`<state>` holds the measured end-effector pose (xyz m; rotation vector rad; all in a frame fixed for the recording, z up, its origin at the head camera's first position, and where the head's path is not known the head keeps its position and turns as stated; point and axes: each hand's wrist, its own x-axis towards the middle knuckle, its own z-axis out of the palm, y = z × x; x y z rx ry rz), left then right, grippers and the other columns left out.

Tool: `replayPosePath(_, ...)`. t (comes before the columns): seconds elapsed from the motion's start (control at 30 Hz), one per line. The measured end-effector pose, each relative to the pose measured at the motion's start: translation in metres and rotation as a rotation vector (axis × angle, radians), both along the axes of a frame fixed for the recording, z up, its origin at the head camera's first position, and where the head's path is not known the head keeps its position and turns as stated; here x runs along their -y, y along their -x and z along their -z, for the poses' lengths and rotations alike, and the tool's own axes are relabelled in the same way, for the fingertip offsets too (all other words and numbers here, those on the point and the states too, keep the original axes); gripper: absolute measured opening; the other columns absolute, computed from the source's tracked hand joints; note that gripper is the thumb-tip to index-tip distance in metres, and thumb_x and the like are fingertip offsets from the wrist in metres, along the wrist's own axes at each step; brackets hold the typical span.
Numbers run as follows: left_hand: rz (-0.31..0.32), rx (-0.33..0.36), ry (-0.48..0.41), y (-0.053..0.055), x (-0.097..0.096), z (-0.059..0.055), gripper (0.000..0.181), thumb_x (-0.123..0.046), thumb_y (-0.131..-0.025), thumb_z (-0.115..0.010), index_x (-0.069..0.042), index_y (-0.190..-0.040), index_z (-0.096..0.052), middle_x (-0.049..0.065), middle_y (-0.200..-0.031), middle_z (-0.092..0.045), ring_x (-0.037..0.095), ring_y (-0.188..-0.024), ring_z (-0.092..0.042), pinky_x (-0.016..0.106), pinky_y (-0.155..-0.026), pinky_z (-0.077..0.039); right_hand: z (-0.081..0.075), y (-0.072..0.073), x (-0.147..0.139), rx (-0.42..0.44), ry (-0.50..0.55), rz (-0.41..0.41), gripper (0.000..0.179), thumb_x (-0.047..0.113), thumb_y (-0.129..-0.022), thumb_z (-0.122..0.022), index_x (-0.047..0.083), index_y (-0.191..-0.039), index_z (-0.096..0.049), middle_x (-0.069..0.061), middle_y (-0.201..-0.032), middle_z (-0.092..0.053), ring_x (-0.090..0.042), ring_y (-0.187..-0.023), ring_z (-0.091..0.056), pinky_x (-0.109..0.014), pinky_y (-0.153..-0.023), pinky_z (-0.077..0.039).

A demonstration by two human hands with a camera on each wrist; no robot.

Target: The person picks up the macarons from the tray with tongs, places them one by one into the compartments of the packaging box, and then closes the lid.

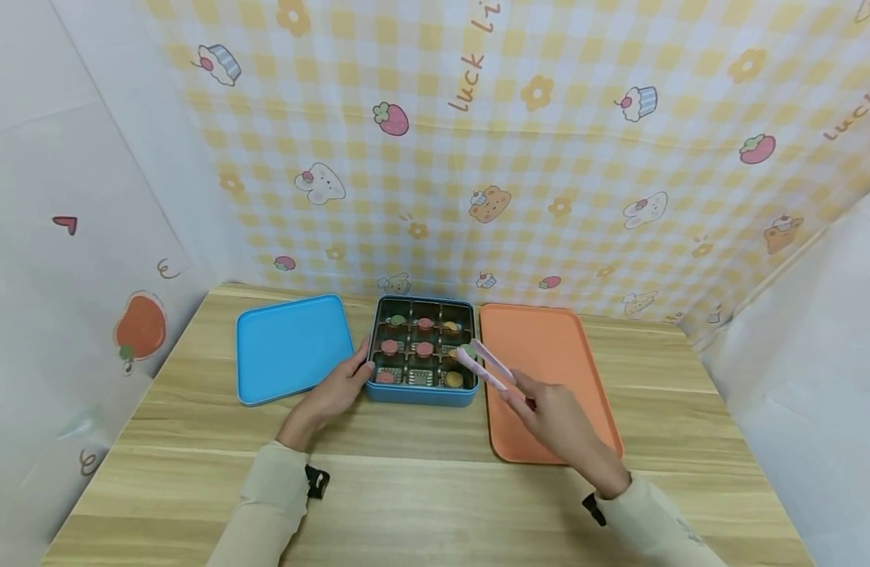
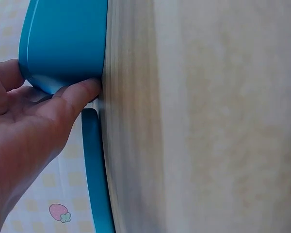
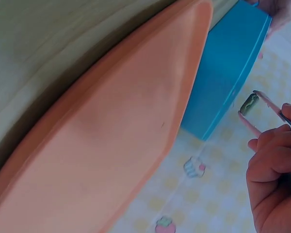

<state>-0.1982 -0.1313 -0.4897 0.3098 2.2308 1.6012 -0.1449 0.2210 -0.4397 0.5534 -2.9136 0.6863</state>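
My left hand (image 1: 338,386) grips the left front corner of a blue box (image 1: 420,396), thumb near its rim and fingers along its side. A dark divided insert inside carries several pink, green and yellow macarons; the front middle compartment (image 1: 421,378) shows bare liner. Pink tongs (image 1: 483,372) are held in my right hand (image 1: 558,417). Between their tips a green macaron (image 3: 249,104) is pinched, above the box's right edge. In the left wrist view, the left hand's fingers touch the box wall (image 2: 68,39) down near the table.
Left of the box lies a blue lid (image 1: 293,350), close beside it. An orange tray (image 1: 541,346) lies to the right, under my right hand. Behind the wooden table (image 1: 406,504) hangs a yellow checked cloth (image 1: 435,181); white cloth (image 1: 66,315) hangs at the sides.
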Motion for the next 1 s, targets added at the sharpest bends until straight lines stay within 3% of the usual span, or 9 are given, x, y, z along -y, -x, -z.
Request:
replayPosePath(0.17, 0.003, -0.01, 0.009, 0.001, 0.001, 0.0, 0.059, -0.018, -0.111, -0.028, -0.013, -0.16, 0.004, 0.016, -0.166, -0.003, 0.036, -0.152, 0.0, 0.057, -0.12, -0.012, 0.004, -0.001, 0.017, 0.028, 0.01, -0.021, 0.042, 0.037, -0.1, -0.059, 0.011, -0.133, -0.064, 0.013, -0.048, -0.038, 0.003, -0.039, -0.026, -0.017, -0.038, -0.023)
replayPosePath(0.4, -0.02, 0.011, 0.007, 0.0, 0.0, 0.0, 0.06, -0.021, -0.111, -0.031, -0.016, -0.16, 0.003, 0.012, -0.167, -0.005, 0.033, -0.152, -0.001, 0.056, -0.121, -0.012, 0.007, -0.001, 0.036, 0.014, -0.03, -0.076, 0.032, 0.033, -0.098, -0.063, 0.009, -0.119, -0.069, 0.013, -0.052, -0.036, 0.003, -0.042, -0.025, -0.017, -0.041, -0.022)
replayPosePath(0.67, -0.015, 0.016, -0.026, -0.001, -0.001, 0.0, 0.06, -0.02, -0.111, -0.031, -0.018, -0.16, 0.002, 0.01, -0.167, 0.0, 0.032, -0.153, 0.002, 0.056, -0.121, -0.01, 0.005, -0.004, 0.045, 0.043, -0.036, -0.088, 0.042, 0.032, -0.099, -0.062, 0.005, -0.131, -0.065, 0.013, -0.05, -0.035, 0.002, -0.042, -0.024, -0.017, -0.042, -0.022)
replayPosePath(1.0, -0.017, 0.025, -0.009, -0.001, 0.0, 0.003, 0.059, -0.023, -0.111, -0.03, -0.018, -0.16, 0.003, 0.009, -0.167, 0.002, 0.031, -0.153, 0.003, 0.055, -0.121, -0.01, 0.006, -0.004, 0.049, 0.048, -0.014, -0.09, 0.035, 0.032, -0.099, -0.061, 0.008, -0.123, -0.068, 0.013, -0.05, -0.033, 0.002, -0.041, -0.023, -0.017, -0.041, -0.021)
